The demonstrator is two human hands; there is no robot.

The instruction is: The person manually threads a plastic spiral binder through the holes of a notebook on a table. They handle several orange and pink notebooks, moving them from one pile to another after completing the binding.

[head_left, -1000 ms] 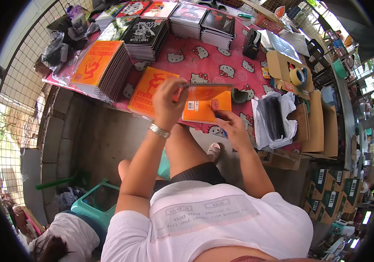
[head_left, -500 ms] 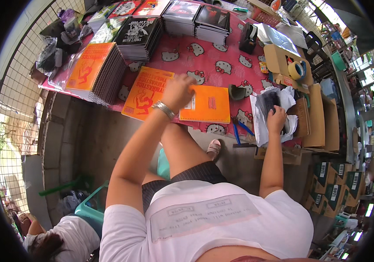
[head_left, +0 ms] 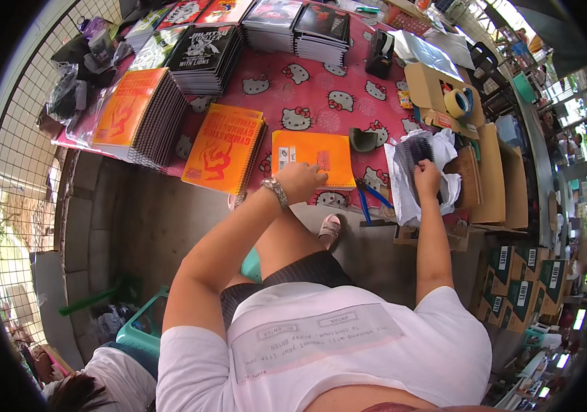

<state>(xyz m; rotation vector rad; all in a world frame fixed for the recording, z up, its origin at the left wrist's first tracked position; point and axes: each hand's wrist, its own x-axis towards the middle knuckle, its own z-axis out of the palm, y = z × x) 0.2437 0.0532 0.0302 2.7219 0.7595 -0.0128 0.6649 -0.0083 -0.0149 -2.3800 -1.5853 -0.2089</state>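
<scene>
An orange notebook (head_left: 331,145) lies on the table in front of me, with a white label on its left part. At its near edge is my left hand (head_left: 300,180), its fingers closed over that edge; the fingertips are partly hidden. My right hand (head_left: 428,178) is closed on dark spiral binding coils (head_left: 414,152), which lie in crumpled white wrapping (head_left: 403,196). Left of the notebook sits a small pile of orange spiral notebooks (head_left: 221,151). Blue-handled pliers (head_left: 373,199) rest between the notebook and the wrapping.
A tall stack of orange notebooks (head_left: 128,113) stands at the left, with black notebooks (head_left: 204,58) behind it. A dark green cup-like piece (head_left: 363,139), a tape dispenser (head_left: 380,55) and a cardboard box (head_left: 506,178) are on the right. Another person (head_left: 111,378) is at lower left.
My left hand has come from the notebook's far left corner to its near edge. The pile on the left, partly covered by that hand before, now shows fully. My right hand stays at the coils.
</scene>
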